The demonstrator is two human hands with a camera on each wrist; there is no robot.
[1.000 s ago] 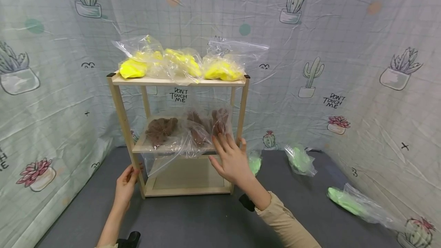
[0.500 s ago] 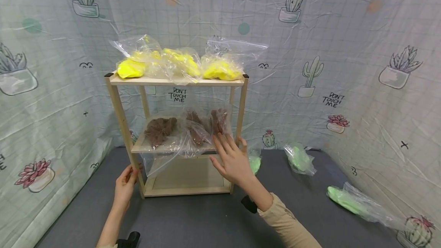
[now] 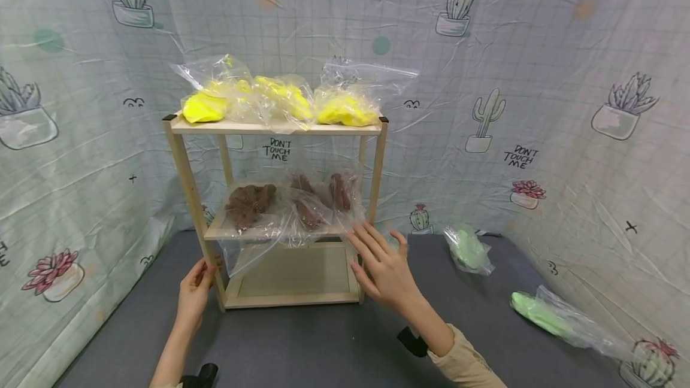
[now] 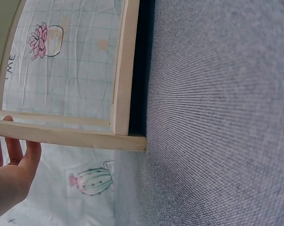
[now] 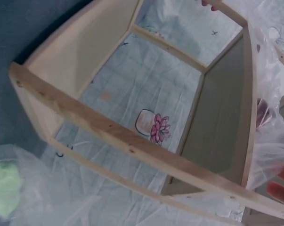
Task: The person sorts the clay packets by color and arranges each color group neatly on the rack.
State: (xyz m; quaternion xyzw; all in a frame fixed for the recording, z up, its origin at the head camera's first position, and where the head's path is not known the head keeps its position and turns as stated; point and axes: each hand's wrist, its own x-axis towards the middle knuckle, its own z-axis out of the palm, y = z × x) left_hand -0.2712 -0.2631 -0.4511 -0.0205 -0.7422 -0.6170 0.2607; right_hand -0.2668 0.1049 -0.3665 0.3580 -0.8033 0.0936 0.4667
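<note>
My left hand (image 3: 194,295) grips the left front post (image 3: 188,187) of a two-tier wooden shelf (image 3: 293,301); in the left wrist view its fingers (image 4: 31,153) curl round the post. Straight-fingered, my right hand (image 3: 385,271) is just below the rightmost brown-filled zip bag (image 3: 341,193), fingertips close to its plastic and the middle board's edge. Beside that bag on the middle board lie another brown-filled bag (image 3: 308,208) and a third brown-filled bag (image 3: 250,205). Clear plastic from them hangs over the board's front edge.
Yellow-filled clear bags (image 3: 345,109) lie along the top board. On the grey surface to the right are a green-filled bag (image 3: 469,250) and a longer green-filled bag (image 3: 544,313). Another green-filled bag (image 5: 5,188) lies beside the shelf. Printed cloth hangs behind and at the sides.
My right hand has moved down and to the right, away from the rightmost brown bag, and now covers the green bag beside the shelf. My left hand has stayed on the post.
</note>
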